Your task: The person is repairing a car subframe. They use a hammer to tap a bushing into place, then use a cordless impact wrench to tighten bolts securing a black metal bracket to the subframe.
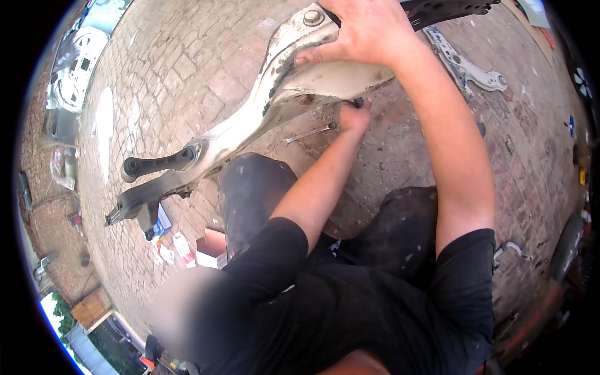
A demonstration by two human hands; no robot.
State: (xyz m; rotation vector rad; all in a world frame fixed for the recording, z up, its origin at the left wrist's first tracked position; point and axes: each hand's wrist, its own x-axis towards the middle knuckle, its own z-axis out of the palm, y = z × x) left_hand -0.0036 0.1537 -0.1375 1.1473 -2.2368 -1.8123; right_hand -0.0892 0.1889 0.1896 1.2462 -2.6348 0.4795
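Observation:
A large, worn silver car subframe (234, 125) is tilted diagonally in front of my knees. On its left end are a black link arm (159, 164) with a round bushing and a dark bracket. My right hand (375, 31) wraps over the upper part of the subframe, its thumb close to a bolt head (312, 17). Below the subframe's lower edge, my left hand (355, 117) is closed at a small dark piece. The subframe partly hides those fingers, and what they grip is unclear. Near this hand, a combination wrench (312, 132) lies on the paving.
A silver control arm (465, 69) lies at the upper right. An opened cardboard box (212, 247) and small packages (181, 247) are left of my knee. A curved metal part (512, 251) rests at the right. Paving bricks (181, 69) stretch around me.

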